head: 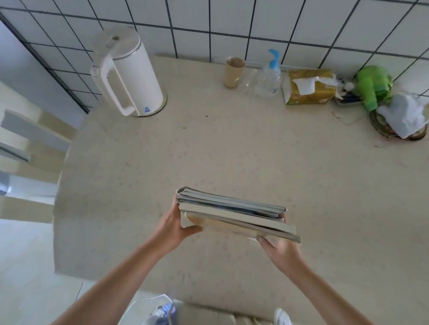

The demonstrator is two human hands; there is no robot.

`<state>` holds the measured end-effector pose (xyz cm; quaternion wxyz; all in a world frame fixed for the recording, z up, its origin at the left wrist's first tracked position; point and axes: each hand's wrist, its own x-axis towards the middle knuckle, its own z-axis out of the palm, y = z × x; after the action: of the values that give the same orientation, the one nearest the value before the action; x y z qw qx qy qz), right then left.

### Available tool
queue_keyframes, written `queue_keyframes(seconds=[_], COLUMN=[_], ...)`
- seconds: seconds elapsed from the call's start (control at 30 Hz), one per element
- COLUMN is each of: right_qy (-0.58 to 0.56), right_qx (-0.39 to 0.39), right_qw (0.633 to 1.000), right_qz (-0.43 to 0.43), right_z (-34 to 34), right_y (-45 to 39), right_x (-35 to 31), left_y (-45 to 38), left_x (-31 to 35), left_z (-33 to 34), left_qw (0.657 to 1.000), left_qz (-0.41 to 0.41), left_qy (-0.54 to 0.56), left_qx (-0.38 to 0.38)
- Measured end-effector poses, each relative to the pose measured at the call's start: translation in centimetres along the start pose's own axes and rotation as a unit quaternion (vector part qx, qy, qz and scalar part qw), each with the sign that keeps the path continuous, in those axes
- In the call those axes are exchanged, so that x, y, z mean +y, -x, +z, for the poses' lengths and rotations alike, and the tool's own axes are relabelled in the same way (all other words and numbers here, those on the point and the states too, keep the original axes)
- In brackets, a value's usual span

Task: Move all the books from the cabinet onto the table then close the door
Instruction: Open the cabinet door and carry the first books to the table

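A stack of several books (235, 215), pale covers and page edges showing, is held level just above the beige table (259, 152) near its front middle. My left hand (177, 225) grips the stack's left end, thumb under the lower edge. My right hand (278, 246) grips the right end from below, fingers curled round the bottom book. I cannot tell whether the stack touches the tabletop. The cabinet and its door are out of view.
A white electric kettle (128, 74) stands at the back left. Along the tiled wall are a paper cup (234, 72), a pump bottle (270, 77), a tissue pack (309, 86), a green object (372, 86) and a white bag on a basket (402, 118). A chair back (25, 150) stands left of the table.
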<state>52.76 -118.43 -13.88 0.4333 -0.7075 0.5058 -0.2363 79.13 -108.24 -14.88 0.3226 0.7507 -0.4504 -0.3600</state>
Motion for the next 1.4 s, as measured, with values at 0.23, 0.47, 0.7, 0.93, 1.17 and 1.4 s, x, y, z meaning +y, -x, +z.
queue_keyframes(seconds=[0.23, 0.47, 0.7, 0.93, 1.17, 1.4], right_qy=[-0.024, -0.061, -0.114, -0.114, -0.004, 0.096], right_qx=[-0.041, -0.057, -0.107, -0.122, -0.194, -0.188], right_qw=[0.992, 0.985, 0.970, 0.943, 0.943, 0.924], right_qz=[0.116, 0.153, 0.184, 0.288, 0.272, 0.317], right_z=[0.2, -0.1, -0.1, 2.9, 4.5, 6.7], right_y=[-0.9, -3.5, -6.1, -8.4, -9.8, -10.7], right_x=[1.4, 0.8, -2.5, -2.8, -3.9, -4.2], left_y=[-0.3, -2.9, -5.2, -7.2, -8.0, -8.2], left_x=[-0.2, -0.2, -0.4, -1.0, -1.3, -1.2], left_z=[0.2, -1.4, -3.3, -4.7, -4.7, -3.4], left_qw=[0.997, 0.999, 0.984, 0.950, 0.950, 0.948], left_qz=[0.014, 0.016, -0.118, -0.240, -0.252, -0.281], left_qy=[-0.072, -0.033, 0.023, 0.077, 0.026, -0.024], left_qx=[0.019, -0.035, -0.133, -0.185, -0.182, -0.145])
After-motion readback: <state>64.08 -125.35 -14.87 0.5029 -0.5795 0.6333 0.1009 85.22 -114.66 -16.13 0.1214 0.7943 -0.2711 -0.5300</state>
